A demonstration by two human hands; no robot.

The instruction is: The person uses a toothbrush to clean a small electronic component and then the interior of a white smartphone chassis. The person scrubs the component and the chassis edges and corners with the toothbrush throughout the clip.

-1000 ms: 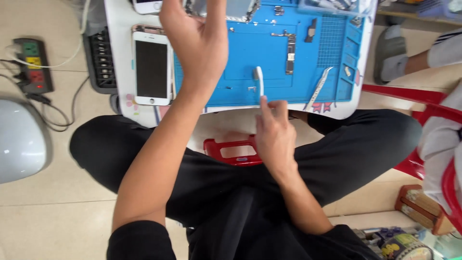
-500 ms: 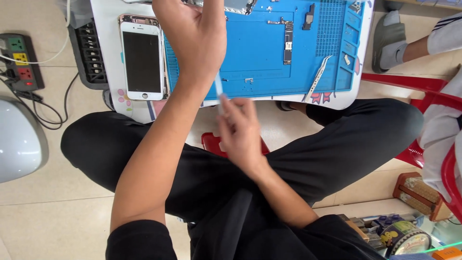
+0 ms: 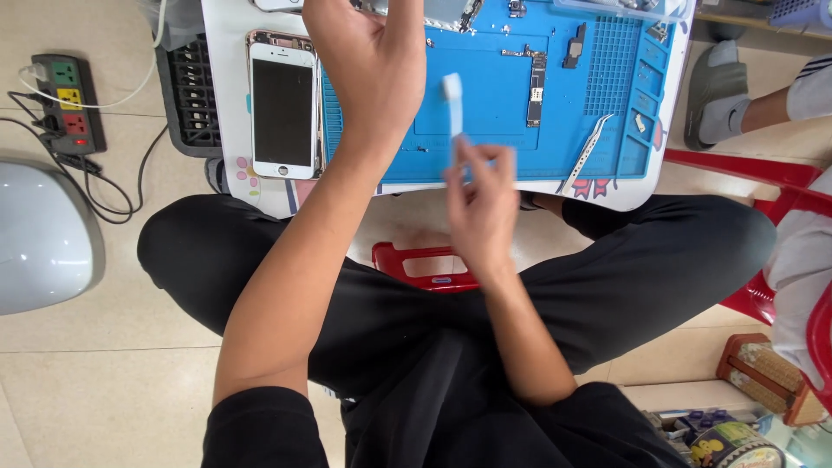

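Observation:
My right hand (image 3: 481,204) pinches a thin white plastic tool (image 3: 452,102) and holds it upright over the near edge of the blue work mat (image 3: 485,143). My left hand (image 3: 368,65) is raised over the mat's left part, back of the hand up, fingers reaching past the top of the view; what it touches is hidden. A white smartphone (image 3: 282,111) lies screen up just left of the mat. A phone circuit board (image 3: 535,76) and metal tweezers (image 3: 587,152) lie on the mat to the right.
The mat rests on a small white table (image 3: 227,130). A power strip (image 3: 62,108) with cables and a grey rounded object (image 3: 39,234) sit on the floor at left. A red stool (image 3: 429,264) is under me. Another person's sandalled foot (image 3: 724,82) is at right.
My right hand with the white tool swung left and blurred, then came back up over the mat's near edge. The view has shifted, so the table sits further right in the picture.

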